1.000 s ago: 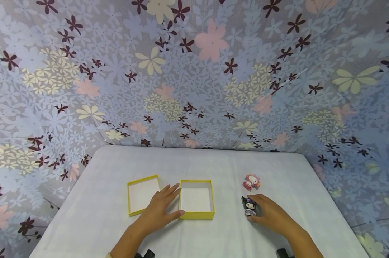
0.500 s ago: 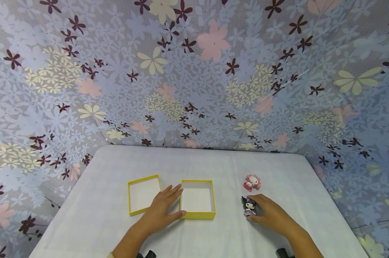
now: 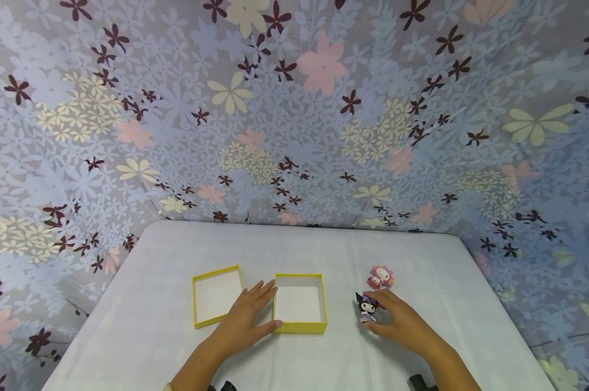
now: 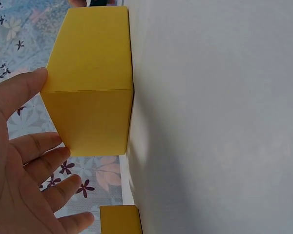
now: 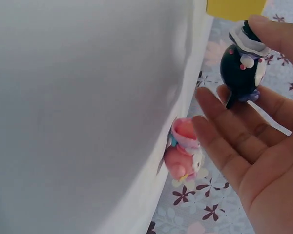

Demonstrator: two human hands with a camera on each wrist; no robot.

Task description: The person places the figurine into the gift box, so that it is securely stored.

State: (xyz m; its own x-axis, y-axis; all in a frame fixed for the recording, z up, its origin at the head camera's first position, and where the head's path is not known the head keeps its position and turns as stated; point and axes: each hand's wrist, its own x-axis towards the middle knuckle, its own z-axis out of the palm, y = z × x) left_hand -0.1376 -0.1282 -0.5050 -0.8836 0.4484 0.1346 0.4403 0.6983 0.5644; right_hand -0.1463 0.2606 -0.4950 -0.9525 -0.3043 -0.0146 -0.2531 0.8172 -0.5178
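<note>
My right hand (image 3: 404, 323) pinches a small black-and-white figurine (image 3: 367, 309) with a purple outfit between thumb and fingers. In the right wrist view this figurine (image 5: 241, 73) is off the tabletop, its black back to the camera. A pink figurine (image 3: 380, 277) with a white face lies just beyond that hand. My left hand (image 3: 242, 321) rests with straight, spread fingers at the left side of a yellow-edged open box (image 3: 301, 327). The left wrist view has the thumb and fingertips touching the yellow box (image 4: 93, 58) at its rim.
A shallow yellow-rimmed lid (image 3: 211, 321), white inside, lies left of the box, partly behind my left hand. All of it is on a table covered in white cloth (image 3: 294, 247). A floral fabric backdrop (image 3: 284, 136) rises behind the table's far edge.
My right hand has lifted the black-and-white figurine and shifted it slightly left, toward the box. My left hand stays at the box's side, and the pink figurine has not moved.
</note>
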